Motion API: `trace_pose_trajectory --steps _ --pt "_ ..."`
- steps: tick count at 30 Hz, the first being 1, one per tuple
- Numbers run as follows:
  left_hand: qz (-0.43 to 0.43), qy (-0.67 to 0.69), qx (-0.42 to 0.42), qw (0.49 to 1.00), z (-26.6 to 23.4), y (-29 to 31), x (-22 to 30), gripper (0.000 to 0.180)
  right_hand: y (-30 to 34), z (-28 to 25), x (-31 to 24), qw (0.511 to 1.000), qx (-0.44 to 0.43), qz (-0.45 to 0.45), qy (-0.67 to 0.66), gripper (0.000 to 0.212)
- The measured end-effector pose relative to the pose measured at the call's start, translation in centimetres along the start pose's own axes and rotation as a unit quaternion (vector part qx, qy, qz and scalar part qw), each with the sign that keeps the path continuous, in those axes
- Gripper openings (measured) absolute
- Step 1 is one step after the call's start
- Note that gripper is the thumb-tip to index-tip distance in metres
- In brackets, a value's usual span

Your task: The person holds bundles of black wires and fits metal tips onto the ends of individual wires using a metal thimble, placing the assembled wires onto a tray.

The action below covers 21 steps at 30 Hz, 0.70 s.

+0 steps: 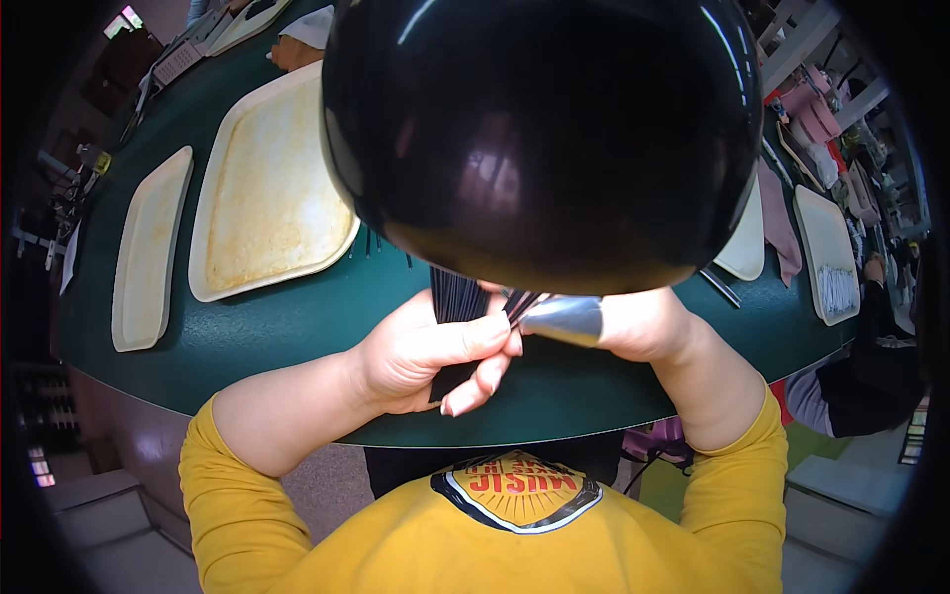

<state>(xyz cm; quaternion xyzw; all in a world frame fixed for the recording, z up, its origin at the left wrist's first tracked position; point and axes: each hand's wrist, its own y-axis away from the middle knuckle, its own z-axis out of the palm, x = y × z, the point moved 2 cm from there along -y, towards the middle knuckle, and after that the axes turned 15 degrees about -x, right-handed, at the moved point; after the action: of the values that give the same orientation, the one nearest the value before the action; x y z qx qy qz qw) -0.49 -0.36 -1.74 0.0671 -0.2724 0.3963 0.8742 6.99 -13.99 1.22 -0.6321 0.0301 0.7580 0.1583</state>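
Observation:
My left hand [435,346] is closed round a bundle of thin black strips [456,297], its thumb pressed across them. A few more strips [521,305] slant out past that thumb toward my right hand [643,324]. The right hand reaches in from the right and is closed at these strips, close against the left fingertips. A shiny silver piece [566,319] lies along the right hand's finger side; whether it is a wrap or a tool I cannot tell. A large glossy black dome [544,148] covers the upper middle and hides most right fingers and the strips' far ends.
Both hands are over a dark green table [287,332] near its front edge. A big cream tray [272,188] and a narrow one [153,252] lie at left. At right are a tray with thin white pieces [837,290], dark rods [720,287] and a mauve cloth [780,223].

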Motion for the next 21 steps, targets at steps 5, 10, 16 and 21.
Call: trace_pose_trajectory --steps 5,10,16,21 --pt "-0.002 -0.04 0.031 0.999 0.2 -0.5 -0.1 0.014 0.5 -0.6 1.8 0.998 0.049 -0.002 0.033 0.019" --pt "0.037 -0.099 0.086 0.991 0.4 -0.3 0.6 0.01 0.9 -1.0 1.8 0.991 0.08 -0.08 -0.068 0.025" --pt "0.063 -0.151 0.111 0.98 0.7 -0.4 0.5 0.01 0.1 -0.6 2.9 0.995 0.051 0.01 0.088 0.015" --pt "0.054 -0.246 0.152 0.956 1.0 -0.3 0.7 0.011 0.6 -0.9 1.2 0.982 0.118 -0.086 0.122 0.01"
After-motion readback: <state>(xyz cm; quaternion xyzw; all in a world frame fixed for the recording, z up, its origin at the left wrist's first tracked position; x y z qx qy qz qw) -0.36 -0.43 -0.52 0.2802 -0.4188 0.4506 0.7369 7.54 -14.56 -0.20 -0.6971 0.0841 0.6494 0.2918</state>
